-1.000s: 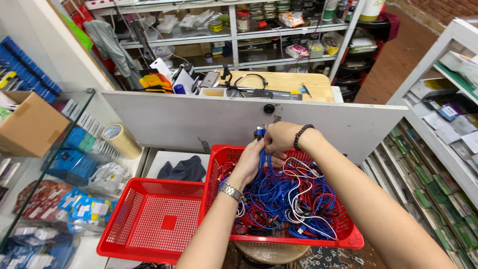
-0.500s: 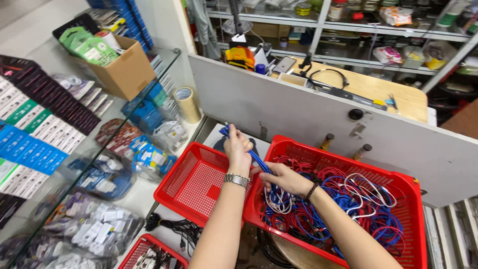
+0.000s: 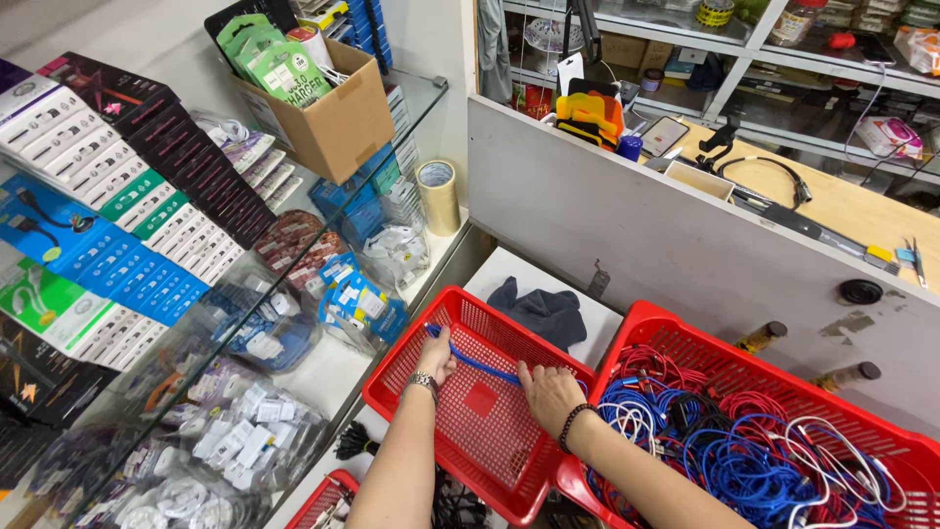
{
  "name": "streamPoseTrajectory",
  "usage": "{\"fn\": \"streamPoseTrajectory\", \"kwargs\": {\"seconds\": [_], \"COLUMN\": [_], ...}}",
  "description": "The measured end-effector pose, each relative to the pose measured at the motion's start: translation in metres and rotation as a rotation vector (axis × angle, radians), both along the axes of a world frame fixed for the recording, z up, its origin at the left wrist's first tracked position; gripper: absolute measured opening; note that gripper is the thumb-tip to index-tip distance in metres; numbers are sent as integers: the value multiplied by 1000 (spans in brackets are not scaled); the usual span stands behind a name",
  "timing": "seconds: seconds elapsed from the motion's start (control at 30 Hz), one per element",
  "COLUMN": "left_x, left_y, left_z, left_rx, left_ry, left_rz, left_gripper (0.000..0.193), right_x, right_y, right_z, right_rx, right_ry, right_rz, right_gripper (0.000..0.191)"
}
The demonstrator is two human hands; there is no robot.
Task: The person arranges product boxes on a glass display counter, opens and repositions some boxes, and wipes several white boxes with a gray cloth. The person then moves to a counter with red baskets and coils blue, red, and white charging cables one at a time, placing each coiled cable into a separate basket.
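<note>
both hands stretch a blue cable across the empty red basket: left hand and right hand each pinch an end. it looks light, limp; best held near the ends.

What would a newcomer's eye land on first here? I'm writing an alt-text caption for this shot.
Two bright red plastic mesh baskets dominate the lower middle: the right-hand red basket brims with tangled blue, red and white cables, while the left-hand red basket is nearly bare. Over it, the left hand and right hand stretch a single blue cable. At left, a glass counter holds packaged accessories.
</note>
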State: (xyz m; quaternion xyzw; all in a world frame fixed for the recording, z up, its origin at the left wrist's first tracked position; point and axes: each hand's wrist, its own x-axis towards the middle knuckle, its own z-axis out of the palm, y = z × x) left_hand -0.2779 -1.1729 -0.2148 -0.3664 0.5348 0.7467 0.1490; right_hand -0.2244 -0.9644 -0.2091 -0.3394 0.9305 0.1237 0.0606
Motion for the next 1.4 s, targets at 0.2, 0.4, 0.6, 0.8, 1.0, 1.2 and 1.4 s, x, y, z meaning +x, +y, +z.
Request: {"fn": "streamPoseTrajectory", "kwargs": {"seconds": [0.2,0.4,0.6,0.8,1.0,1.2,1.4], "left_x": [-14,-18,8,9,17,28,68], "left_y": [15,29,53,75,136,210,281], "left_z": [-24,-40,-49,-34,18,42,40], "left_rx": [361,203,-998,-735,-563,-443,-438], "left_ry": [155,278,304,377,640,733,849], "left_rz": [414,704,460,248,118,-147,-808], "left_gripper": [25,27,51,37,31,24,52], "right_x": [-27,-33,-32,-29,-15,40,53], "right_y": [-18,-34,-39,-19,121,240,258], "right_z": [-28,-42,-44,8,75,45,72], "right_rx": [111,71,154,-534,-815,-89,-669], "right_ry": [-223,-255,-272,-160,-99,-168,-228], "right_rz": [-265,-359,-325,-291,-801,-879,-834], "right_gripper": [32,35,44,42,31,40,31]}}
